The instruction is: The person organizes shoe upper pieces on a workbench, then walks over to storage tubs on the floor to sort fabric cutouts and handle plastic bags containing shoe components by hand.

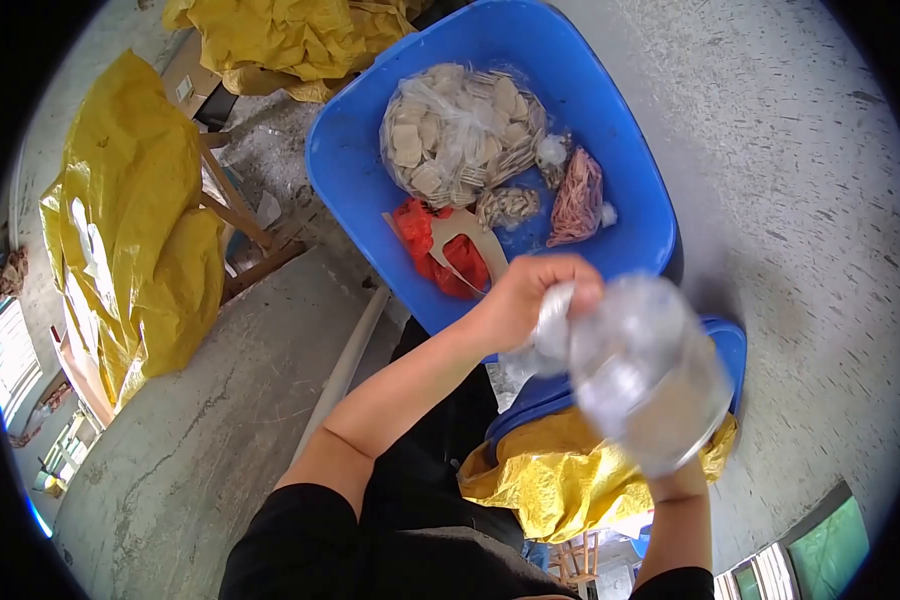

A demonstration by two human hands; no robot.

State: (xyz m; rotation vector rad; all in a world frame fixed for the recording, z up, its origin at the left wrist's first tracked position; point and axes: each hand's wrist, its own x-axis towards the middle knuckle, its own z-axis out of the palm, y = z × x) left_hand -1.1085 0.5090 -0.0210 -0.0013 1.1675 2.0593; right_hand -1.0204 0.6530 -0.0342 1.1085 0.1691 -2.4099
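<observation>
My left hand (548,292) is closed around the gathered neck of a clear plastic bag (642,365). The bag is smeared by motion, and a beige patch shows low in it; its contents are too blurred to name. Behind the bag's lower end is my right hand (676,484), with little more than the wrist showing and its fingers hidden. Just beyond my left hand stands a blue tub (625,110). Inside lie a large clear bag of flat beige pieces (460,130), a bag of pink strips (577,200), a small bag of greyish pieces (508,206) and a red plastic bag (440,250).
Yellow sheeting (135,230) covers something at the left, and more yellow plastic (280,40) lies at the top. Below the held bag, a yellow sack (540,480) sits against a second blue container (733,345). A pale pole (345,360) leans near the tub.
</observation>
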